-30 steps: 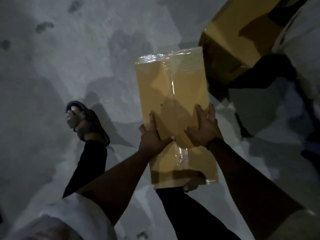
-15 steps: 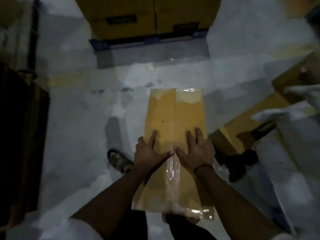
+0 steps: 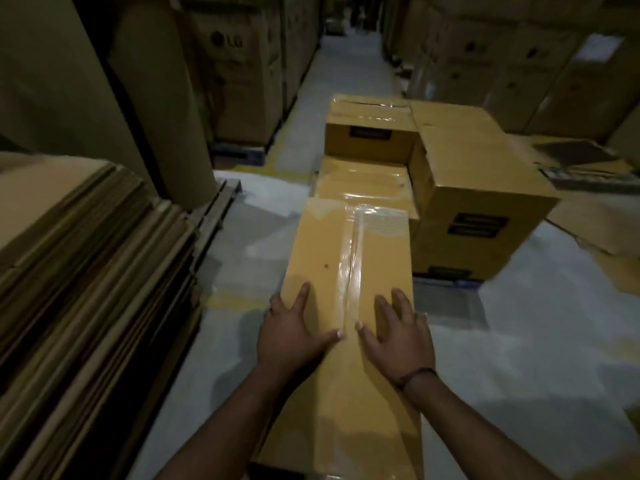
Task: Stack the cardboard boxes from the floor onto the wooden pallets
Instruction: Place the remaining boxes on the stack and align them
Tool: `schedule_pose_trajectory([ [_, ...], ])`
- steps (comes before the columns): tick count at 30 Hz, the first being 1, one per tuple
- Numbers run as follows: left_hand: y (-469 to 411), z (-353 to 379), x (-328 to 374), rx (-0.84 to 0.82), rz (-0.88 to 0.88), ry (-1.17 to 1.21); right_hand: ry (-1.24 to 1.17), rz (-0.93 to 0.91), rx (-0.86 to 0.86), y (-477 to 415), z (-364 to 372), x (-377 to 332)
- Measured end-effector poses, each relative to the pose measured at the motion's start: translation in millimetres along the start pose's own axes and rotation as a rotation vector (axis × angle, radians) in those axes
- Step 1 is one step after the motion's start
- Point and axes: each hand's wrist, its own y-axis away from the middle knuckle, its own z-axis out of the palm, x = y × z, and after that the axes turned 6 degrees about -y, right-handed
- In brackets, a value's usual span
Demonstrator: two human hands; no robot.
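I carry a long taped cardboard box [image 3: 349, 258] lengthwise in front of me above the floor. My left hand [image 3: 294, 334] grips its left edge, thumb on the top face. My right hand [image 3: 398, 334] lies on the top near the right edge, a dark band on its wrist. Just beyond the box's far end stands a stack of similar boxes [image 3: 478, 188] on a dark pallet [image 3: 446, 273]. One low box top [image 3: 363, 181] in that stack is bare, with taller boxes behind it and to its right.
A pile of flattened cardboard sheets [image 3: 86, 271] fills the left side beside a wooden pallet edge [image 3: 218, 209]. Tall printed cartons [image 3: 239, 71] line both sides of a grey aisle [image 3: 349, 64]. Loose flattened cardboard [image 3: 588, 209] lies on the floor at right.
The view has lifted from the floor and my feet to the aisle. The box has come up level and moved toward the stack, with both hands still on it.
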Motion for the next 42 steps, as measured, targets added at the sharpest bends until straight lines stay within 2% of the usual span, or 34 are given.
schedule_pose_trajectory([
  [5,-59,-74,-10,0.187,0.022,-0.049,-0.077,-0.046,0.118,-76,-20,-72],
  [14,-190,-120,-21,0.236,0.09,-0.138,-0.075,-0.058,0.182,-210,-19,-127],
  [22,-378,-128,-11,0.149,0.136,-0.241,-0.121,0.058,0.168,-375,3,-149],
  [32,-612,-138,35,0.086,0.242,-0.273,-0.174,0.258,0.236,-582,5,-156],
  [42,-819,-102,88,-0.059,0.535,-0.295,-0.154,0.545,0.366,-740,15,-131],
])
